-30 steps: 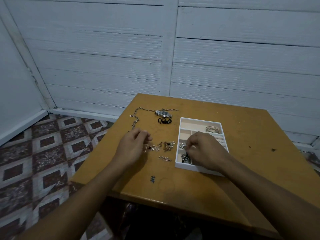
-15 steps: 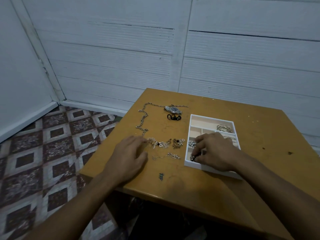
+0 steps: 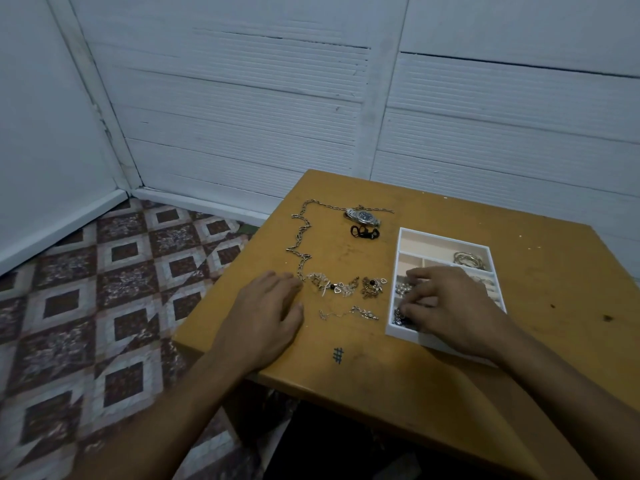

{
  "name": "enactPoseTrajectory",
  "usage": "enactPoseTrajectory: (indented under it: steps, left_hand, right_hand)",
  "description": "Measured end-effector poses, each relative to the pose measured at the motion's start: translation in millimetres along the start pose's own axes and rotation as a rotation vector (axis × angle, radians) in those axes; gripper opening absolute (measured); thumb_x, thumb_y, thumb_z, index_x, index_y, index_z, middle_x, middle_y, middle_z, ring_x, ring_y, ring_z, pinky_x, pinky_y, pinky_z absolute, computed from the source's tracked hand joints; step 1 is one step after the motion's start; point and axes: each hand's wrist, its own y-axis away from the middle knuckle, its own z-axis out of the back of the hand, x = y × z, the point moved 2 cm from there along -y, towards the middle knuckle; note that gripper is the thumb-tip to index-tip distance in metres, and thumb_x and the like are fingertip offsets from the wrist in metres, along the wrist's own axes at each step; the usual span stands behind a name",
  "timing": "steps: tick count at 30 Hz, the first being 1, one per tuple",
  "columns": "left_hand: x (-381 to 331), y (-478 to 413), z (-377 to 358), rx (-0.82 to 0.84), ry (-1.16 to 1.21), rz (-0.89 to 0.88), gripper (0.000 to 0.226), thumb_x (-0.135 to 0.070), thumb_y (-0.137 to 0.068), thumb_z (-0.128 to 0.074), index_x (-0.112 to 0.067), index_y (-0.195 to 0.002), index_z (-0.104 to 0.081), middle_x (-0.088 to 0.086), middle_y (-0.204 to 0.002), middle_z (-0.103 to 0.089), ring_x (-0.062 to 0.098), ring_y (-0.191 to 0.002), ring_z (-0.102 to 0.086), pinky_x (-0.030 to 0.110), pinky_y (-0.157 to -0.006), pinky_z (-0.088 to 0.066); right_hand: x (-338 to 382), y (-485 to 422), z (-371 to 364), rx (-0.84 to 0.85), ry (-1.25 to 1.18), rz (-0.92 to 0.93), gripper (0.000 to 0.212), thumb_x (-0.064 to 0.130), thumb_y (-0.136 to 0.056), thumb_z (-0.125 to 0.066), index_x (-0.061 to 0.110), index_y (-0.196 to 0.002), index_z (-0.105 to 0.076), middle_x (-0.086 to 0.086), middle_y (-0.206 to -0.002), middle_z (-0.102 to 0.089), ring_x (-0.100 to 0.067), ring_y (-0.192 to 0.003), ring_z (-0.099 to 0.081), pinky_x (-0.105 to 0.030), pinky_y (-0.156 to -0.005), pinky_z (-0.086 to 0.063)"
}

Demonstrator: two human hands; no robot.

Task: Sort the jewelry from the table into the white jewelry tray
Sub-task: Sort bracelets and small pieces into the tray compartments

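1. Tangling is the main risk: the right hand (image 3: 450, 306) lies over the tray (image 3: 446, 240) with fingertips down in a near compartment beside dark jewelry; whether it pinches anything I cannot tell.
2. Left hand (image 3: 266, 306) rests flat and empty just beside the charms (image 3: 332, 285); a careless sweep could drag them or the chain (image 3: 301, 237).
3. Watch (image 3: 363, 215) stays unsorted.

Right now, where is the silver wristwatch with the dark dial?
The silver wristwatch with the dark dial lies at the far side of the wooden table, just beyond the small black band and left of the white jewelry tray.
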Motion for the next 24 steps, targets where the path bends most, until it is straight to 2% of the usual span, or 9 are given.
enactPoseTrajectory:
  steps: [2, 4, 6, 9, 13, 15, 20, 24]
  left_hand:
    - [-1.4, 0.8, -0.1, -0.005, -0.005, -0.008, 0.043, -0.041, -0.097, -0.045, -0.028, -0.137, -0.047, -0.01, -0.147, -0.042, 0.012, -0.14, -0.026, 0.032, -0.115, -0.02]
    - [-2.5, 1.6, 0.1, 0.002, -0.021, -0.009, 0.042, -0.042, -0.097, -0.044, -0.03, -0.137, -0.047, -0.011, -0.147, -0.042, 0.012, -0.141, -0.025, 0.032, -0.115, -0.02]
    - [-3.0, 2.5, 0.5, 0.017, -0.031, -0.003, 0.042, -0.043, -0.097, -0.042, -0.031, -0.138, -0.046, -0.011, -0.149, -0.039, 0.012, -0.142, -0.023, 0.032, -0.115, -0.019]
    - [-5.3, 4.1, 2.2, 0.035, -0.03, 0.003, 0.043, -0.043, -0.098, -0.04, -0.032, -0.139, -0.046, -0.01, -0.152, -0.036, 0.013, -0.144, -0.021, 0.034, -0.116, -0.018]
    - [-7.7, 5.3, 3.4, 0.058, -0.007, 0.007, 0.043, -0.044, -0.098, -0.041, -0.032, -0.138, -0.046, -0.011, -0.153, -0.034, 0.013, -0.145, -0.018, 0.034, -0.117, -0.017]
    - [-9.2, 6.6, 2.8, 0.06, 0.012, 0.0, 0.04, -0.044, -0.097, -0.043, -0.033, -0.135, -0.049, -0.011, -0.151, -0.036, 0.013, -0.144, -0.019, 0.034, -0.117, -0.016]
    - [-16.8, 4.9, 3.3, 0.031, 0.031, -0.005, 0.035, -0.039, -0.096, -0.047, -0.031, -0.129, -0.054, -0.01, -0.148, -0.041, 0.014, -0.142, -0.022, 0.034, -0.115, -0.015]
    - [-19.1, 4.8, 0.9, 0.035, 0.026, -0.02, 0.035, -0.038, -0.096, -0.048, -0.03, -0.13, -0.055, -0.008, -0.148, -0.042, 0.016, -0.142, -0.024, 0.036, -0.116, -0.017]
  right_hand:
    - [10.3, -4.4, 2.3, -0.084, -0.051, 0.026, 0.009, 0.029, -0.082, -0.068, 0.031, -0.086, -0.076, 0.008, -0.12, -0.065, -0.018, -0.114, -0.055, -0.049, -0.092, -0.045]
    - [25.2, -11.0, -0.3, -0.095, -0.064, 0.053, 0.013, 0.027, -0.083, -0.067, 0.03, -0.093, -0.073, 0.008, -0.115, -0.065, -0.018, -0.111, -0.055, -0.049, -0.095, -0.044]
    - [42.5, -16.4, -8.5, -0.016, -0.018, 0.086, 0.017, 0.028, -0.087, -0.063, 0.031, -0.102, -0.071, 0.008, -0.114, -0.066, -0.018, -0.111, -0.054, -0.047, -0.099, -0.041]
    - [63.5, -23.1, -27.4, 0.141, 0.187, 0.145, 0.018, 0.034, -0.093, -0.056, 0.031, -0.107, -0.065, 0.006, -0.111, -0.065, -0.02, -0.111, -0.05, -0.043, -0.097, -0.035]
    - [76.7, -28.0, -34.8, 0.193, 0.327, 0.145, 0.011, 0.031, -0.096, -0.051, 0.028, -0.097, -0.061, 0.003, -0.104, -0.064, -0.021, -0.109, -0.047, -0.044, -0.097, -0.031]
    - [79.5, -27.5, -35.9, 0.217, 0.377, 0.146, 0.015, 0.028, -0.098, -0.045, 0.025, -0.095, -0.06, 0.001, -0.1, -0.063, -0.022, -0.106, -0.047, -0.045, -0.097, -0.031]
    - [81.3, -24.4, -38.2, 0.272, 0.452, 0.17, 0.018, 0.027, -0.097, -0.042, 0.02, -0.102, -0.057, -0.003, -0.106, -0.061, -0.024, -0.108, -0.046, -0.046, -0.098, -0.03]
    - [78.2, -25.6, -32.4, 0.241, 0.485, 0.189, 0.013, 0.024, -0.097, -0.047, 0.021, -0.105, -0.057, -0.002, -0.108, -0.061, -0.025, -0.11, -0.046, -0.047, -0.098, -0.031]
